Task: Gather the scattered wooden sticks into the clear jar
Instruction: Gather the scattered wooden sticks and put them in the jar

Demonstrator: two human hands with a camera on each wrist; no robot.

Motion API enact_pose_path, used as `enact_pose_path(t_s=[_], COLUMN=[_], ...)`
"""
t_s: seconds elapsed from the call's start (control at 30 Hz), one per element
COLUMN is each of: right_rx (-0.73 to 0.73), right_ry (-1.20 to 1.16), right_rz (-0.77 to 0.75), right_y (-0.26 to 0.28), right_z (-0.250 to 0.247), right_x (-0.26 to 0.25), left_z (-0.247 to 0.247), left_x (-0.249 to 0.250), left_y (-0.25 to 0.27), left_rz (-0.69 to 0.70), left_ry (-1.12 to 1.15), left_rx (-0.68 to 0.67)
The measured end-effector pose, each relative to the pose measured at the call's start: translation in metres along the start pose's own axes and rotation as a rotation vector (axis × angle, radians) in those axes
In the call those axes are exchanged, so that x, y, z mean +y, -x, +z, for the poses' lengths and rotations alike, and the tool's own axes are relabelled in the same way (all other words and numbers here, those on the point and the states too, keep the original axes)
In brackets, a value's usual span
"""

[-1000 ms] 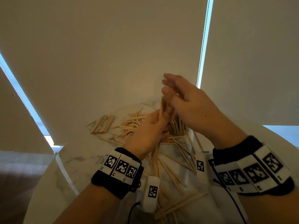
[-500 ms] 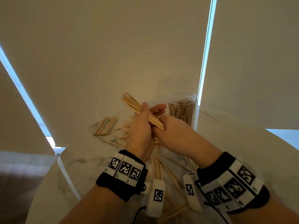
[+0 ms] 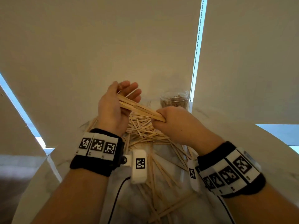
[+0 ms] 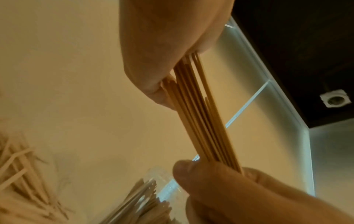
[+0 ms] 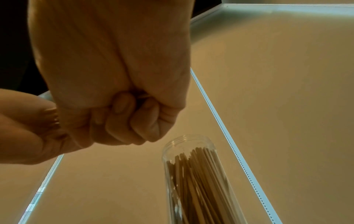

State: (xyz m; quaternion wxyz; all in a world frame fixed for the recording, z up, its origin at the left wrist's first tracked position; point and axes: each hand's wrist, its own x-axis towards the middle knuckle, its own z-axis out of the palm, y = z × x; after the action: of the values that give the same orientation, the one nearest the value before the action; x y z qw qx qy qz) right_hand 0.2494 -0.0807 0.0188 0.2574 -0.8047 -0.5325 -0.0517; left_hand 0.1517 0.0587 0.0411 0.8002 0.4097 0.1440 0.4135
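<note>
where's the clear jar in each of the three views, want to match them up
Head: the clear jar stands at centre right, just beyond the right hand.
Left wrist: bottom centre, below the held bundle of sticks.
Right wrist: bottom, right of centre, below the fist.
Shared landmark: the bead chain of the blind beside the jar.

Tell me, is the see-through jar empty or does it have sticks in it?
It has sticks in it. The clear jar stands upright with no lid, and many wooden sticks show through its wall.
</note>
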Motion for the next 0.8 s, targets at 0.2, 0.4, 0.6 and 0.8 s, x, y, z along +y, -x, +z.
enact_pose_path(t_s=[0.2,0.4,0.6,0.8], right_rx=[0.06,-0.013,0.022,0.174], right_ry=[0.102,0.171,0.24,0.271], right_rz=[0.051,0.121,0.188,0.113], right_y=[0.001,0.001,0.002,-0.001], right_z=[-0.009,-0.014,-0.003,-0.011], right_x=[0.011,0.017,0.019,0.017], left_z=[0.015,0.019,0.026,0.016], left_x=[-0.02,-0.023,-0.034,-0.033], left_y=[0.006,0.007,0.024,0.011], left_rz=[-0.161,0.057,0.313,0.505], left_ry=[-0.445,-0.785,-1.026,-1.172], left_rx=[-0.262,-0.173,-0.303,-0.23])
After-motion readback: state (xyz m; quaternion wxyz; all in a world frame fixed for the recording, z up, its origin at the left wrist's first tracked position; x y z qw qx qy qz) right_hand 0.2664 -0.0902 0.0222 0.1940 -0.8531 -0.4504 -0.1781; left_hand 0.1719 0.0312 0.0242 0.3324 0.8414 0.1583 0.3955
